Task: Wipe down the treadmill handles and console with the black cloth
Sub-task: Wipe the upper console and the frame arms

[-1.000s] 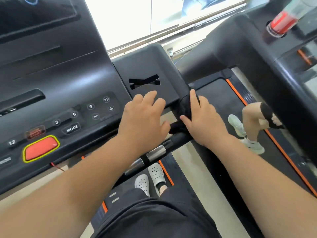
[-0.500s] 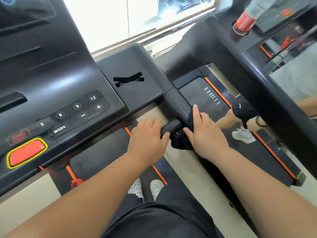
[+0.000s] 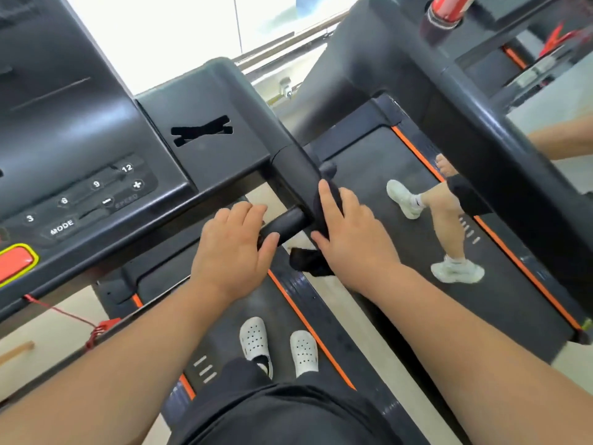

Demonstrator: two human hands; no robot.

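Right hand (image 3: pixel 349 239) clamped the black cloth (image 3: pixel 308 263) round the side handle (image 3: pixel 293 170), fingers over the top, thumb underneath, a loose corner dangling below. Left hand (image 3: pixel 234 248) gripped the front bar (image 3: pixel 285 224) just beside it, fingers curled over. The cloth sat where handle met bar, just off the console (image 3: pixel 96 194) corner.

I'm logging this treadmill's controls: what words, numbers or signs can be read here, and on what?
"MODE": wide key on the console keypad.
"3", "6", "9", "12": round keys above it.
"+", "−": two keys right of MODE.
Faint word beneath them, perhaps "SPEED": too blurred to be sure.
Red button, red bottle label: nothing readable.
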